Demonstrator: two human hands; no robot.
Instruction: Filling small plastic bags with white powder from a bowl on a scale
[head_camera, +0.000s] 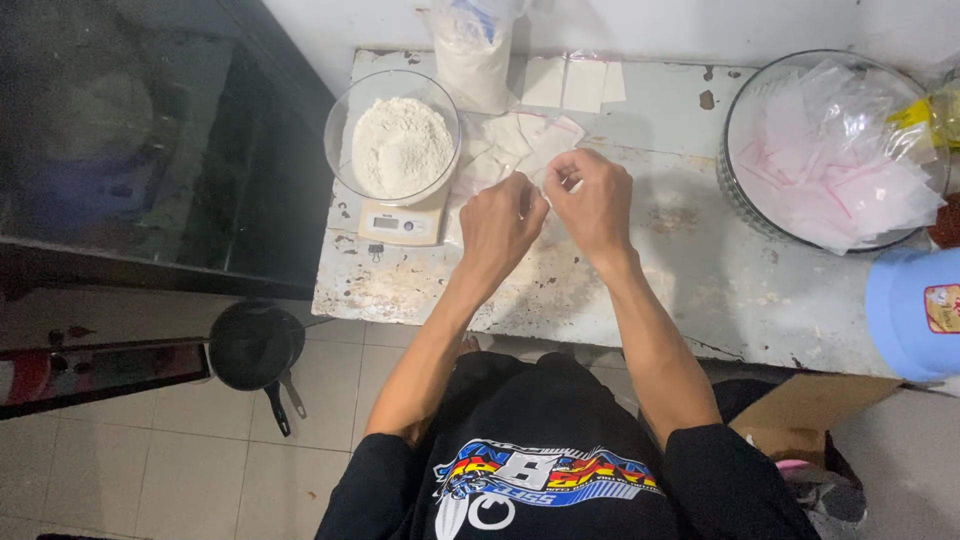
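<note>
Spillage is risked: small plastic bag (537, 178), pinched by left hand (500, 225) and right hand (595, 205), beside flour bowl (393, 135).

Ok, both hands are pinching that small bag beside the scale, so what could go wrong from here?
The glass bowl of flour sits on a small scale close to the left hand; a bump could tip it. The right hand and left hand pinch a thin clear bag, which might tear or slip.
</note>
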